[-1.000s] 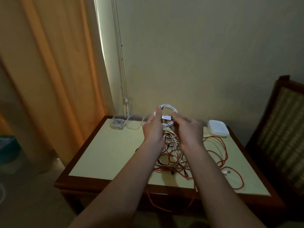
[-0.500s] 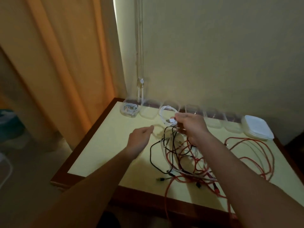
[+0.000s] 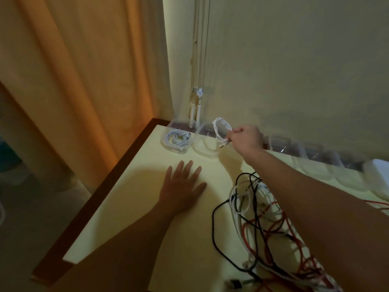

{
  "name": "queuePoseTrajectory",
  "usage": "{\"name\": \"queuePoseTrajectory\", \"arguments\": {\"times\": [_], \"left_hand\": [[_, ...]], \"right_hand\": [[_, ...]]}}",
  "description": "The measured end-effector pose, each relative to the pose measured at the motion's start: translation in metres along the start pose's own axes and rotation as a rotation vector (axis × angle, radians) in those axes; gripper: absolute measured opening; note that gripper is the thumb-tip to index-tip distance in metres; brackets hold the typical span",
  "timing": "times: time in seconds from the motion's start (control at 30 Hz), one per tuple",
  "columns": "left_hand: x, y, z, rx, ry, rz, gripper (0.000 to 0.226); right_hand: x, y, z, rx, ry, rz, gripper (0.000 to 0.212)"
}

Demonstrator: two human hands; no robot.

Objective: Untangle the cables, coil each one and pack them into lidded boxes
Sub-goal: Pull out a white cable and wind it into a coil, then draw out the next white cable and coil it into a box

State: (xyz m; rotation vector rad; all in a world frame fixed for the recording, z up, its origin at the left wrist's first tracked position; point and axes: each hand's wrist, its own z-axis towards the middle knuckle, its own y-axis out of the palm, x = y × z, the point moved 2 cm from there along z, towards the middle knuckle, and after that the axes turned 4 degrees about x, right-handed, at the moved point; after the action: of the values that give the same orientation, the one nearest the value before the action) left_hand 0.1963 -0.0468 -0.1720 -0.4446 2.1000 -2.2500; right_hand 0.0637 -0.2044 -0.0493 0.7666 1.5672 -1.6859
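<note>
1. Our right hand [image 3: 246, 140] was out at the far edge of the table [image 3: 134, 218], fingers curled, thumb and fingertips pinching a coiled white cable [image 3: 222, 129].
2. The coil hung upright from the pinch with its USB plug [image 3: 221, 146] dangling at the bottom.
3. It sat over the right rim of the second clear box [image 3: 205, 148]. We couldn't tell whether it touched the box.
4. Our left hand [image 3: 183, 186] lay palm down on the bare table top, fingers straight and slightly spread, gripping nothing. It was nearer and left of the right hand, well apart from it.
5. At the far left corner stood the first clear box [image 3: 166, 142], just beside the second one, with a packed white cable [image 3: 177, 139] coiled inside.
6. A row of clear boxes [image 3: 294, 149] ran right along the far edge against the wall. It was blurred, so we couldn't read the contents.
7. The cable tangle [image 3: 252, 218], black, white and red strands crossing each other, lay on the right side of the table, partly hidden under our right forearm. A black plug [image 3: 233, 283] lay at its near end.
8. An orange curtain [image 3: 73, 81] hung on the left, and blind cords [image 3: 199, 60] ran down the wall behind the far left corner.
</note>
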Motion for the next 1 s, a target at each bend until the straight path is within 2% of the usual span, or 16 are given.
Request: {"name": "queuePoseTrajectory", "arguments": {"times": [0.2,0.4,0.47,0.57,0.73,0.9,1.0], "left_hand": [[-0.005,0.003,0.016,0.035,-0.003,0.008,0.070],[-0.003,0.003,0.021,0.043,0.006,0.015,0.070],[-0.003,0.003,0.023,0.050,0.010,0.015,0.071],[-0.003,0.004,0.024,0.067,0.019,0.011,0.071],[-0.005,0.005,0.025,0.079,0.015,0.010,0.071],[-0.005,0.006,0.022,0.043,0.028,0.009,0.085],[0.008,-0.002,0.014,-0.013,-0.026,-0.114,0.086]], "right_hand": [[-0.008,0.039,0.028,0.052,-0.134,-0.234,0.012],[0.006,0.065,0.037,0.001,-0.398,-0.668,0.015],[0.008,0.068,0.038,-0.022,-0.431,-0.729,0.018],[0.009,0.066,0.039,-0.021,-0.439,-0.697,0.021],[0.014,0.043,0.032,-0.023,-0.400,-0.513,0.020],[0.032,-0.007,0.010,0.006,-0.444,-0.392,0.017],[0.050,-0.055,-0.013,-0.004,-0.456,-0.410,0.021]]}}
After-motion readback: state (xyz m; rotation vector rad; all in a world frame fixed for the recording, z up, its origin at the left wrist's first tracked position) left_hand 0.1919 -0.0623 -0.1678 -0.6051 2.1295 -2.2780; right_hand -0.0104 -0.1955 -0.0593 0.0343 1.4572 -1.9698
